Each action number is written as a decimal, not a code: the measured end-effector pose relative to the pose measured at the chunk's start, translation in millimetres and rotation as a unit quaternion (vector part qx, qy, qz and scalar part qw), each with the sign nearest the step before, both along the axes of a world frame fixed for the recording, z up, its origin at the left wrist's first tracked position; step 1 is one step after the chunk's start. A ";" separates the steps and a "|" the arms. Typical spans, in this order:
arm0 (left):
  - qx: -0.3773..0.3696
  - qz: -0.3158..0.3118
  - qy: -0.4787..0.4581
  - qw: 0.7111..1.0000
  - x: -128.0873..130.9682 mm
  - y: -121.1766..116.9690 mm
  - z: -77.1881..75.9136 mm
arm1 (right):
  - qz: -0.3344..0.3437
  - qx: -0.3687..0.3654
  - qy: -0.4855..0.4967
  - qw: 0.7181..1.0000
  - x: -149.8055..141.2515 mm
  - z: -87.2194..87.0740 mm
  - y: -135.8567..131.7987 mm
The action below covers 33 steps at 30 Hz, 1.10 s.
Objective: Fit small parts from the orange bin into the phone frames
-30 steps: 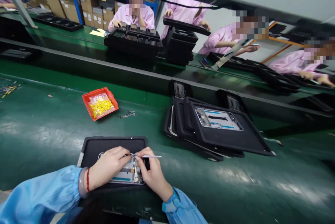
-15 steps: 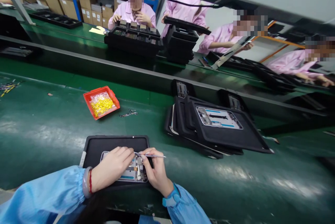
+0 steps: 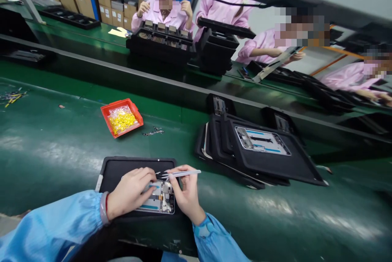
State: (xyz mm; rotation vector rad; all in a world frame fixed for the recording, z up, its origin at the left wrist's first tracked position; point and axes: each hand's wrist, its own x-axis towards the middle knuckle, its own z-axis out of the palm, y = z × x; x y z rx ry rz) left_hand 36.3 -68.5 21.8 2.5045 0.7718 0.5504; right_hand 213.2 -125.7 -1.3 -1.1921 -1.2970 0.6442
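A black tray (image 3: 122, 168) lies near the front edge of the green table, with a phone frame (image 3: 161, 201) in it. My left hand (image 3: 130, 192) rests on the frame, fingers curled, fingertips pressed beside the tweezer tips. My right hand (image 3: 185, 192) pinches silver tweezers (image 3: 180, 174), their points aimed left over the upper part of the frame. Both sleeves are light blue. Whether the tweezers hold a part is too small to tell.
An orange bin (image 3: 121, 117) of yellow parts and small metal pieces (image 3: 153, 132) lie beyond the tray. A stack of black trays (image 3: 260, 152) with another phone frame sits to the right. Across the conveyor, people in pink sit behind black tray stacks (image 3: 159, 43).
My right hand has lifted the tweezers slightly and tilted them upward; my left hand's fingertips shifted a little on the frame. The camera view moved a bit.
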 end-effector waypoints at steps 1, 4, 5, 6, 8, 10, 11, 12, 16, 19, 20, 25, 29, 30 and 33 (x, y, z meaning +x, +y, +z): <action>-0.017 0.015 -0.009 1.000 -0.8 0.4 0.0 | 0.011 0.002 -0.004 1.000 -0.3 -0.6 -1.1; -0.045 0.045 -0.023 0.998 -2.3 1.6 0.0 | 0.027 0.006 -0.016 0.999 -1.4 3.2 -3.1; -0.044 0.046 -0.022 0.998 -2.4 2.0 0.0 | 0.032 0.006 -0.020 0.999 -1.7 4.6 -3.4; -0.042 0.045 -0.022 0.998 -2.4 2.2 0.0 | 0.035 0.006 -0.022 0.999 -1.9 5.5 -3.6; -0.039 0.043 -0.020 0.998 -2.1 2.6 0.3 | 0.038 0.003 -0.027 0.999 -2.2 5.6 -3.6; -0.042 0.046 -0.017 0.998 -1.8 2.9 1.1 | 0.037 -0.002 -0.034 0.999 -2.1 4.6 -3.6; -0.045 0.048 -0.014 0.998 -1.6 3.1 1.6 | 0.036 -0.004 -0.038 0.999 -2.0 4.1 -3.6; -0.048 0.050 -0.012 0.998 -1.5 3.2 2.1 | 0.035 -0.005 -0.041 0.999 -1.9 3.9 -3.5; -0.054 0.055 -0.007 0.997 -1.6 3.8 2.6 | 0.030 -0.005 -0.052 0.998 -2.0 4.9 -3.3; -0.060 0.059 -0.002 0.996 -2.0 4.0 1.8 | 0.023 -0.006 -0.047 0.999 -2.6 5.4 -3.3; -0.061 0.058 -0.001 0.996 -2.2 4.0 1.5 | 0.020 -0.007 -0.041 0.999 -2.8 5.2 -3.3; -0.071 0.049 -0.004 0.996 -3.6 6.1 3.2 | 0.016 -0.013 -0.036 0.999 -3.1 4.9 -3.3; -0.097 0.012 -0.019 0.995 -4.7 11.2 6.2 | 0.007 0.002 -0.013 1.000 -3.5 7.9 -3.3; -0.105 0.003 -0.025 0.994 -4.9 12.5 6.5 | 0.006 0.005 -0.004 1.000 -3.7 8.7 -3.2; -0.124 -0.005 -0.043 0.991 -4.9 15.0 5.3 | 0.016 -0.001 0.001 1.000 -4.4 9.3 -2.7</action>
